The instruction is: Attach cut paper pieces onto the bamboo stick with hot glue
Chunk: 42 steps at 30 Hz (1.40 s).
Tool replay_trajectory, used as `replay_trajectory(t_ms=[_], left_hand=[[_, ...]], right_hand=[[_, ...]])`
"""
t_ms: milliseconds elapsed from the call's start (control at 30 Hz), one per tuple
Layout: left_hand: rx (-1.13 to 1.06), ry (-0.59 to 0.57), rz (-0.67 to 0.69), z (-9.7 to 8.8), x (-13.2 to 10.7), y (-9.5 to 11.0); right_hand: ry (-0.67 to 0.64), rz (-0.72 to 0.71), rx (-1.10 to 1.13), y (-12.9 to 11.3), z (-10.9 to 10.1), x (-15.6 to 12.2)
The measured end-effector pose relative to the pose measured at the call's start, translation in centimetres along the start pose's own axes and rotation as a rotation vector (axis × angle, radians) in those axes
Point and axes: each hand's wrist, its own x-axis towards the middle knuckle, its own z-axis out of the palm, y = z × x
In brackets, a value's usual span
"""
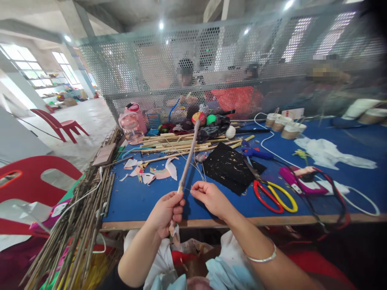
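My left hand (169,211) is closed around the lower end of a long thin stick (190,155), which points up and away over the table. A greyish wrapping covers most of the stick; a pale section shows just above my fingers. To its right, my right hand (211,197) pinches a thin thread (187,188) that runs to the stick near the pale section. Below my left fist, the stick's lower end shows beside a scrap of pale material (174,233). A small greyish ball of thread (200,158) lies on the table behind the hands.
Red-and-yellow-handled scissors (273,196) lie on the blue table (133,205), near a black cloth (231,169) and blue glue gun (256,153). Bamboo sticks (175,141), a pink bottle (132,127) and yarn balls stand behind. Long twigs (81,225) lie left. People sit beyond a perforated screen (145,72).
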Motion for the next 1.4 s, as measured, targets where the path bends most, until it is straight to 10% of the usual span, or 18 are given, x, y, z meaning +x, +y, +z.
replay_trajectory(t_ms=[1400], left_hand=[[0.021, -0.112, -0.155, -1.3, 0.2, 0.7]], right_hand=[[0.012, 0.041, 0.021, -0.1, -0.2, -0.4]])
